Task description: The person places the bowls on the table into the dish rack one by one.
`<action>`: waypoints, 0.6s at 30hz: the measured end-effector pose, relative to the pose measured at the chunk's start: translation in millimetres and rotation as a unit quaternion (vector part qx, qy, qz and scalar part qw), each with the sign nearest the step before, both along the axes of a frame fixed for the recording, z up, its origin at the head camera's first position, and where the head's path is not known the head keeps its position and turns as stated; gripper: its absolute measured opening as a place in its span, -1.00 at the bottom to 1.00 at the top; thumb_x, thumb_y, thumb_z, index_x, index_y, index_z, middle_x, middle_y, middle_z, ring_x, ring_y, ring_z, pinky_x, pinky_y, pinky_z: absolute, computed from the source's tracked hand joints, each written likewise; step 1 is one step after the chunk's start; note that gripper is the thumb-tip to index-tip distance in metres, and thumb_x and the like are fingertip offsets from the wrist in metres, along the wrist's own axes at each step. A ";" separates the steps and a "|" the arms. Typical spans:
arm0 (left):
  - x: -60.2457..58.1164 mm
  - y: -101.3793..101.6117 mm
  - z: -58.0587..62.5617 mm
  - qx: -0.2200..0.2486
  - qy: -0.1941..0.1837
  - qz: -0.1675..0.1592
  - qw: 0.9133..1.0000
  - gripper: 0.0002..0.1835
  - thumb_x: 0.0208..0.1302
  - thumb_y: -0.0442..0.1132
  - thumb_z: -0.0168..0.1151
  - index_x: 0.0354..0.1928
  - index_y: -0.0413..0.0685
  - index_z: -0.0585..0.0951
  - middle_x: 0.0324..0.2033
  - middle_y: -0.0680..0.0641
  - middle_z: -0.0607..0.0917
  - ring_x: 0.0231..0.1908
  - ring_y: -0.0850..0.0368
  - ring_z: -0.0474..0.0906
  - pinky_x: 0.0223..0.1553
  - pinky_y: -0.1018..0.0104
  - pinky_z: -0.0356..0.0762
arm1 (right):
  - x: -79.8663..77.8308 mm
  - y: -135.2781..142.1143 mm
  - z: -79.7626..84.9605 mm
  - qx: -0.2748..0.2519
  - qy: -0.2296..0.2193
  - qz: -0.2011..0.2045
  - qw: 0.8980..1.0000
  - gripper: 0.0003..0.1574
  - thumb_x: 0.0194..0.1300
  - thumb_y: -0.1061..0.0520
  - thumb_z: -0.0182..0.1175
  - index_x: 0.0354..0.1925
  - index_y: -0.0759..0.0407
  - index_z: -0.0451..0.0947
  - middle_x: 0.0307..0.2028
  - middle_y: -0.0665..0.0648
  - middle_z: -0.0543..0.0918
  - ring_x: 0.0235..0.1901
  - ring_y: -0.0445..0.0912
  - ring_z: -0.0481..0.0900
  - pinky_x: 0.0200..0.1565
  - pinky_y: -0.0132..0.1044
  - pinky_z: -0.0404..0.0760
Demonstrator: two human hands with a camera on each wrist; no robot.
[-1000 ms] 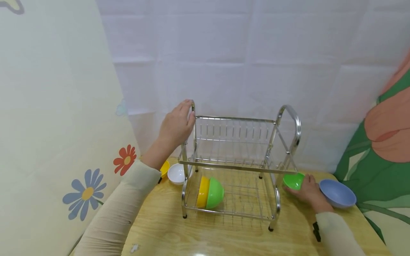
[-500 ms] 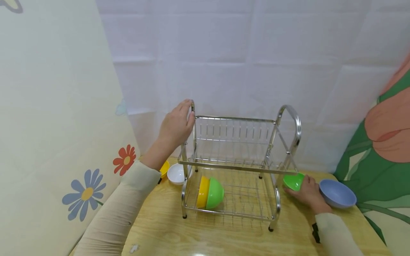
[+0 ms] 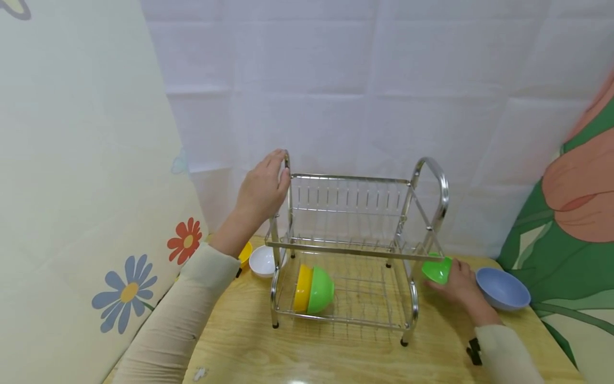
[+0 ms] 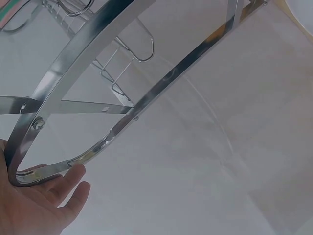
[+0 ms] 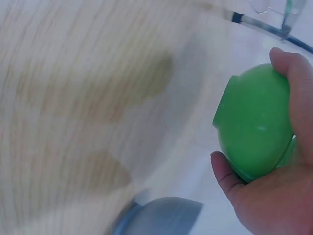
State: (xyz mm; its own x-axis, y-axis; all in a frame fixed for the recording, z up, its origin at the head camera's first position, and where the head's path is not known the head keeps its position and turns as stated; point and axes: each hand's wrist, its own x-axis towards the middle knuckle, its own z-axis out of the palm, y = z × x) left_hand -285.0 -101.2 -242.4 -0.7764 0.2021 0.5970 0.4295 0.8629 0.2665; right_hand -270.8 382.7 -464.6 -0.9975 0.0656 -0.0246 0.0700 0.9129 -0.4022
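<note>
In the head view a two-tier metal dish rack [image 3: 355, 248] stands on the table. My left hand [image 3: 263, 186] rests on its left curved top bar with fingers extended; the left wrist view shows the bar's bend [image 4: 41, 172] against the palm. To the rack's right, my right hand [image 3: 459, 286] grips a small green bowl [image 3: 437, 270] between thumb and fingers, bowl tilted. In the right wrist view the green bowl's [image 5: 259, 122] rounded outside shows. More green shows behind it, partly hidden. A yellow bowl [image 3: 302, 289] and a green bowl [image 3: 320, 289] stand on edge in the lower tier.
A blue bowl [image 3: 503, 288] sits right of my right hand. Left of the rack are a white bowl [image 3: 263, 261] and a yellow bowl [image 3: 245, 253], partly hidden by my left arm. A white cloth [image 3: 331, 96] hangs behind the wooden table [image 3: 268, 352].
The held green bowl has tilted and shifted slightly, and a green edge now shows behind it. My left hand stays on the rack, which has not visibly moved.
</note>
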 end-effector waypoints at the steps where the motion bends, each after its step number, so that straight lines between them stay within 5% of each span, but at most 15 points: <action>1: 0.6 -0.6 0.0 -0.003 -0.001 0.001 1.000 -0.40 0.57 0.02 -0.22 0.51 -0.12 0.22 0.51 -0.11 0.27 0.49 -0.08 0.20 0.48 0.00 0.23 | 1.4 -1.1 2.4 0.000 0.005 0.003 1.000 0.51 0.15 -0.37 0.32 0.38 0.73 -0.23 0.27 0.78 -0.06 0.19 0.63 0.03 0.24 0.49 0.22; 18: 10.7 -12.4 3.1 -0.021 0.004 0.011 1.000 -0.39 0.53 0.01 -0.09 0.50 -0.09 0.23 0.51 -0.09 0.26 0.43 -0.14 0.23 0.45 -0.07 0.26 | 50.7 -22.9 33.0 -0.003 0.098 0.056 0.994 0.45 0.09 -0.24 0.44 0.42 0.65 -0.13 0.24 0.76 0.09 0.15 0.60 0.12 0.02 0.48 0.35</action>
